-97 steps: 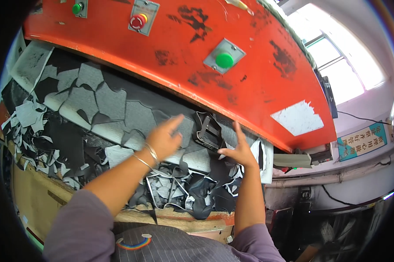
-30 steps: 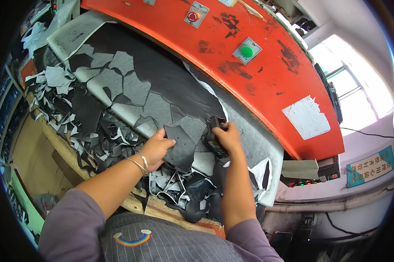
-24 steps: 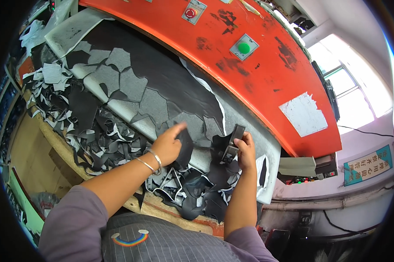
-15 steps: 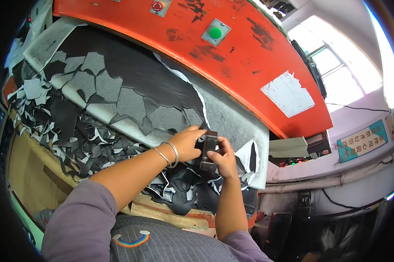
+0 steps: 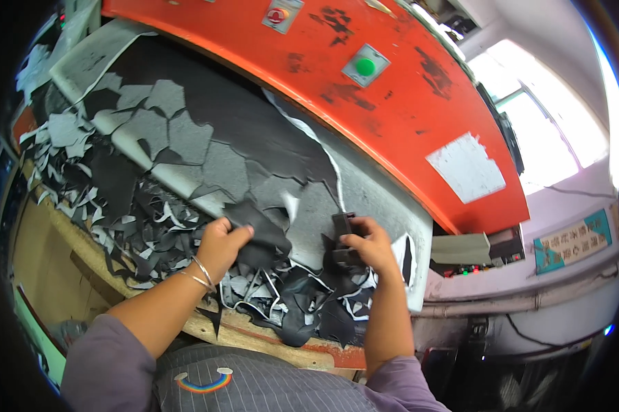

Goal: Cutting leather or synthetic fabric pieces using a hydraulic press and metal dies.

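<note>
Piece of dark sheet material (image 5: 260, 240), pinched in grip of left hand (image 5: 220, 251), near offcuts (image 5: 297, 292); black cutting die (image 5: 341, 225), clasped in grip of right hand (image 5: 372, 248), over grey pad (image 5: 386, 206).

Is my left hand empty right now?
No, your left hand holds a dark piece of sheet material by its edge.

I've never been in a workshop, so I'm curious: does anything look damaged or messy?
Yes: the red panel has dark blotches, and the white patch on it has a ragged upper edge, as if torn. Below, scraps lie heaped untidily along the wooden edge.
</note>
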